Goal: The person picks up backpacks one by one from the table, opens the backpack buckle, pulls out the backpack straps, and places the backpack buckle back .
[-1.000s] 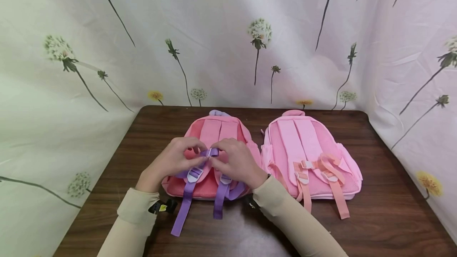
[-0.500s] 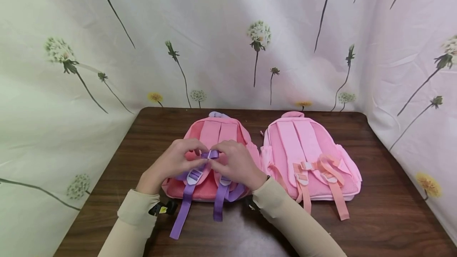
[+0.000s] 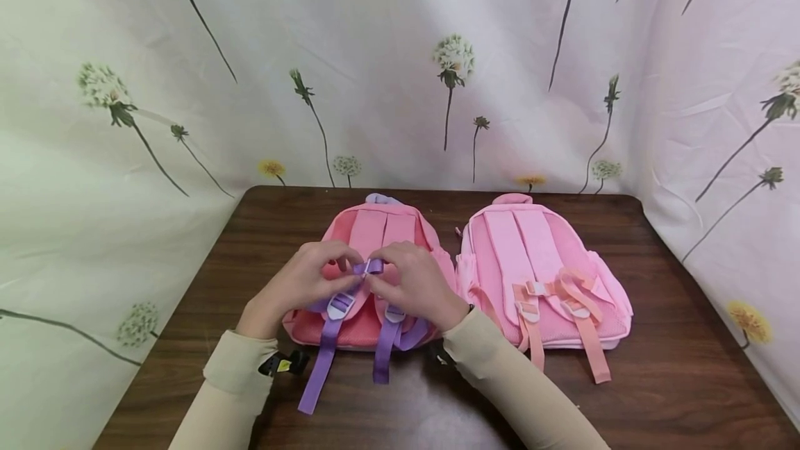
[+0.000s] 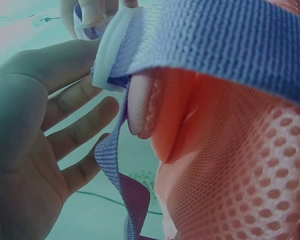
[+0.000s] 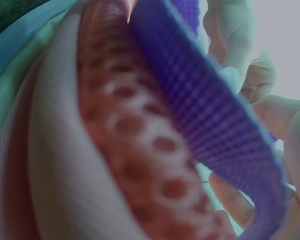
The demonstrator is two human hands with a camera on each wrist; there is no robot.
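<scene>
A coral-pink backpack [image 3: 369, 228] lies back side up with purple straps [image 3: 320, 370] hanging off its lower edge. Above it, the left hand [image 3: 307, 279] and right hand [image 3: 414, 283] meet at a small white buckle on a purple strap [image 3: 373, 267]. Thumb and fingers of each hand pinch there, the left on the buckle's left side, the right on the looped strap. White strap adjusters [image 3: 340, 305] lie just below the hands. In the left wrist view, purple webbing [image 4: 230, 47] crosses near a white adjuster [image 4: 112, 50]; the left hand's other fingers are spread.
A lighter pink backpack [image 3: 544, 248] with peach straps [image 3: 592, 349] lies close on the right, its peach chest strap buckled across. Both bags rest on a dark wooden table [image 3: 675, 367]. A curtain with dandelion prints [image 3: 387, 89] hangs behind and at the sides.
</scene>
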